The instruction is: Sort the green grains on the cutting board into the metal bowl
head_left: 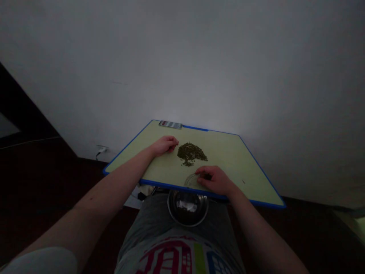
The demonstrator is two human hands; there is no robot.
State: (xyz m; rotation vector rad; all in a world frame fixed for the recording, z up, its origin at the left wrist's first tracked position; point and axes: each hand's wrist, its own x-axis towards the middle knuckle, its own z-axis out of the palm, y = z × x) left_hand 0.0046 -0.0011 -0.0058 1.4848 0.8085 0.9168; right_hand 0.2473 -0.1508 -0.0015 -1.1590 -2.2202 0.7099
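Note:
A loose pile of small greenish-brown grains, like beans or seeds point(190, 152), lies spread on the pale yellow-green table top point(228, 152). My left hand point(165, 144) is just left of the pile, resting low over the table with its fingers curled in; whatever is between the fingertips is too small to make out. Near the front edge, my right hand point(215, 179) has its thumb and fingers bent around the right side of a clear round dish or lid point(190, 180). Part of that rim is hidden behind the fingers.
A shiny metal bowl point(188, 222) sits in my lap under the table's blue front edge, with something dark inside. A phone-like flat rectangle point(170, 125) lies at the far left edge. A small dark sliver point(243, 182) is at right. Behind stands a white wall point(182, 64).

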